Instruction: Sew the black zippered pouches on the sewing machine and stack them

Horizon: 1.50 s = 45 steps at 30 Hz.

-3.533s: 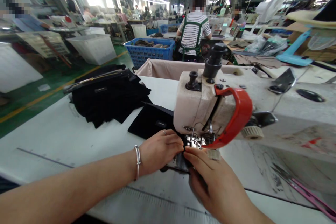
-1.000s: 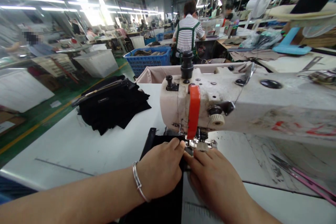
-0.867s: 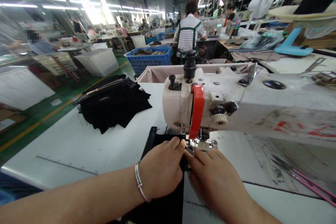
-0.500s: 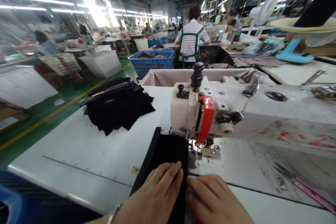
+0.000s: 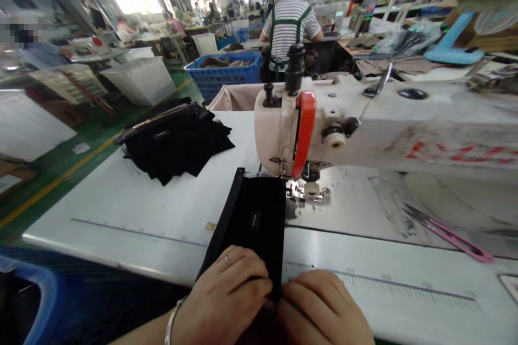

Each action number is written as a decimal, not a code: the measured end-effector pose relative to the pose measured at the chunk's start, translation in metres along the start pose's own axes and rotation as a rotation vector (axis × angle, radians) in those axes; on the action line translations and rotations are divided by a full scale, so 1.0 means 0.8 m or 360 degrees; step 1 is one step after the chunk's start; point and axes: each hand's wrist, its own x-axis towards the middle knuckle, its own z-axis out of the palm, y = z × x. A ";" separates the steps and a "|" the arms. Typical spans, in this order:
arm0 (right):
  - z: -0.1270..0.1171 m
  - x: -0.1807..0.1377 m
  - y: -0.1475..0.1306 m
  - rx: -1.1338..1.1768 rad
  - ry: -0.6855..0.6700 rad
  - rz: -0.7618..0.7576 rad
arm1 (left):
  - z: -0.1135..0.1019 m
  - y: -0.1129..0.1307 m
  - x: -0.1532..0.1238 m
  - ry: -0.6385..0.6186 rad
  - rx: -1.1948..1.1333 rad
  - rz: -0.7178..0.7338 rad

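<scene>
A black fabric piece (image 5: 250, 219) with a small label lies on the white table (image 5: 121, 205), stretching from the sewing machine's presser foot (image 5: 304, 191) back to the near edge. My left hand (image 5: 226, 295) rests curled on its near end, fingers pressing the cloth. My right hand (image 5: 324, 310) lies beside it at the table edge, fingers bent and touching the cloth's right edge. The cream sewing machine (image 5: 364, 124) with a red guard (image 5: 304, 132) stands just behind.
A pile of black fabric pieces (image 5: 174, 137) lies at the left back of the table. Pink-handled scissors (image 5: 445, 232) rest at the right. A blue bin (image 5: 28, 302) sits low on the left. A person in a striped shirt (image 5: 292, 27) works beyond blue baskets (image 5: 220, 73).
Both hands have drawn back from the presser foot to the near table edge, pulling the black piece toward me; more of it now lies in front of the needle.
</scene>
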 end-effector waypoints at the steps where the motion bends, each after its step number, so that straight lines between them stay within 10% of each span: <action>1: -0.001 0.001 -0.001 0.0003 0.0012 -0.0016 | 0.002 -0.001 -0.002 -0.0021 0.0036 0.0005; 21: 0.004 -0.001 0.000 -0.0030 0.0061 -0.0026 | -0.021 -0.001 -0.013 0.0449 0.0117 -0.0145; 27: 0.006 -0.001 0.001 -0.0003 0.0152 -0.0028 | -0.006 -0.005 -0.011 0.0131 0.0138 0.0098; 45: 0.001 0.006 0.002 -0.0063 0.0233 -0.0097 | 0.019 -0.016 -0.025 0.0006 0.0101 0.0163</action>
